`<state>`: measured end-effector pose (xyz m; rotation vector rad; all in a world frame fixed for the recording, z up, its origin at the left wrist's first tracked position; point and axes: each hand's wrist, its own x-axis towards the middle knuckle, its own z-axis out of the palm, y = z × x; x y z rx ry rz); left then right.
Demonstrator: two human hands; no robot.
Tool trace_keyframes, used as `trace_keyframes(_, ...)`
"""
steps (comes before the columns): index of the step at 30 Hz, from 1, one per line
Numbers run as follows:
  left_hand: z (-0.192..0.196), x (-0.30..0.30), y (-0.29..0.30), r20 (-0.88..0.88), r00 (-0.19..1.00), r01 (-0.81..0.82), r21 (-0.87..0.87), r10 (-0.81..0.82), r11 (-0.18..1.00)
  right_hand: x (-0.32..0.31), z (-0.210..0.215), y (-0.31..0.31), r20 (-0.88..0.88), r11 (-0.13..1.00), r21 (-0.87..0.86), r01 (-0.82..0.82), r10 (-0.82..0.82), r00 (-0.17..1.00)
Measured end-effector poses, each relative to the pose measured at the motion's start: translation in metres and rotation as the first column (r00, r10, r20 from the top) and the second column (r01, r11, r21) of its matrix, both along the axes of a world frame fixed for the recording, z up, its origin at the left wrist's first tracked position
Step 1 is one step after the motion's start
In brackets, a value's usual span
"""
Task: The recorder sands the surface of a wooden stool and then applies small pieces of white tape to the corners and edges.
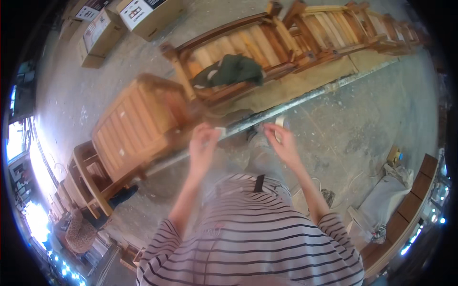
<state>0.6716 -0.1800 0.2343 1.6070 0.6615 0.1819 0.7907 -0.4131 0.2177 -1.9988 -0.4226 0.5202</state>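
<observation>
Both hands are raised over the floor: the right hand [285, 143] pinches a tape roll [279, 128], the left hand [202, 143] grips a pale tab [220, 131], likely its free end; pulling a strip seems underway, and the next move calls for steady tension

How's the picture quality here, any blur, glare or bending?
Head view: strong fisheye bending, with dark corners; window glare burns out the left rim; the left hand, the right hand and the nearest wooden chair are motion-blurred; the floor is evenly daylit.
</observation>
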Motion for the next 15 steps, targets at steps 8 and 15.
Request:
trace_keyframes(8,-0.015,0.031,-0.109,-0.156,0.985,-0.092,-0.108,0.075,0.99,0.199,-0.078,0.093,0.592,0.968,-0.186,-0.166,0.246,0.768)
trace_keyframes(15,-0.023,0.047,-0.13,-0.142,0.92,-0.382,-0.115,0.366,0.917,0.201,-0.146,0.193,0.571,0.658,-0.551,-0.513,0.746,0.342)
